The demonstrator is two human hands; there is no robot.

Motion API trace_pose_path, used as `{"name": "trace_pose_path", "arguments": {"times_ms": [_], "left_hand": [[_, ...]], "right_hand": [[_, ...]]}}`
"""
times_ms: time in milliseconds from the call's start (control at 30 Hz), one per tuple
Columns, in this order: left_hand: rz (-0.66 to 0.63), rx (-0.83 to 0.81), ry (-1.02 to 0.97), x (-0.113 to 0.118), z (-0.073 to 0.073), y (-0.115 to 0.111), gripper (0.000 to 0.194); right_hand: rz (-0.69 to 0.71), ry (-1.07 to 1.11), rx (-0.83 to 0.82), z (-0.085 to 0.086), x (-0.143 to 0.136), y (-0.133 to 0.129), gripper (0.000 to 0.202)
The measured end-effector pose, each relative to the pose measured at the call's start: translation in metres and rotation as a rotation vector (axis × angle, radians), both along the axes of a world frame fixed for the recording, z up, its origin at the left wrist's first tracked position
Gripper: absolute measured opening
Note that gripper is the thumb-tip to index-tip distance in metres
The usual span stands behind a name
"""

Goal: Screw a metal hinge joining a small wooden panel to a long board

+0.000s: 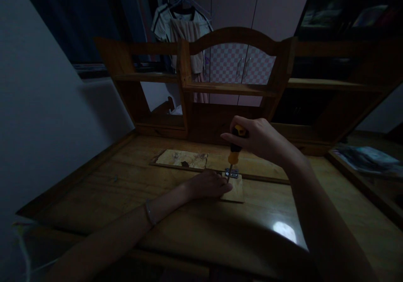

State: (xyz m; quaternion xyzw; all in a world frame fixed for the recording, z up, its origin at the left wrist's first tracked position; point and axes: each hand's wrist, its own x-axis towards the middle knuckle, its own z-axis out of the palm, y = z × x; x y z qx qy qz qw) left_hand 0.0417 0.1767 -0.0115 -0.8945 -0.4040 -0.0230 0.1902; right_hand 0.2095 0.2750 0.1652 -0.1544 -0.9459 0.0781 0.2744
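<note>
My right hand is closed around the yellow-and-black handle of a screwdriver. Its metal shaft points down, slightly tilted, beside a small metal hinge. The hinge lies along the upper edge of a small pale wooden board on the desk. My left hand rests at the board's left side, thumb and fingers brought together around the screwdriver's tip. The fingers hide the tip and whatever they pinch there.
A long wooden piece with a rough, pale surface lies on the desktop, left of the hinge. Behind it stands a wooden shelf unit. Papers or magazines lie at the right. Clothes hang at the back.
</note>
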Motion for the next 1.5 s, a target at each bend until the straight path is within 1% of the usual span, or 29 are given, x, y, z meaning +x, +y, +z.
{"name": "trace_pose_path", "arguments": {"times_ms": [233, 400, 567, 767, 967, 1067, 1233, 1367, 1500], "left_hand": [[-0.005, 0.078, 0.008, -0.004, -0.007, -0.001, 0.007], [-0.016, 0.098, 0.002, -0.005, -0.008, -0.002, 0.009], [0.031, 0.05, 0.023, -0.004, -0.008, -0.002, 0.007], [0.008, 0.077, 0.014, -0.004, -0.007, -0.002, 0.009], [0.02, 0.049, 0.003, -0.002, -0.004, -0.003, 0.006], [0.008, 0.06, 0.01, -0.003, -0.003, -0.003, 0.007], [0.004, 0.074, 0.008, -0.004, -0.004, -0.003, 0.011], [0.003, 0.045, 0.0, -0.005, -0.004, -0.005, 0.011], [0.004, 0.011, -0.018, -0.004, 0.001, -0.006, 0.014]], "right_hand": [[-0.081, 0.124, 0.085, 0.007, 0.007, 0.008, 0.032], [-0.095, 0.126, 0.07, 0.006, 0.007, 0.012, 0.031], [-0.081, 0.092, 0.028, 0.002, 0.004, 0.012, 0.033], [-0.065, 0.1, 0.027, 0.002, 0.004, 0.013, 0.031], [-0.049, 0.103, 0.037, 0.001, 0.002, 0.013, 0.035], [-0.03, 0.101, 0.033, 0.001, 0.001, 0.011, 0.032], [-0.037, 0.087, 0.049, 0.0, -0.002, 0.008, 0.029], [-0.017, 0.082, 0.052, 0.004, -0.001, 0.001, 0.03], [0.031, -0.025, -0.017, 0.012, 0.007, -0.009, 0.023]]}}
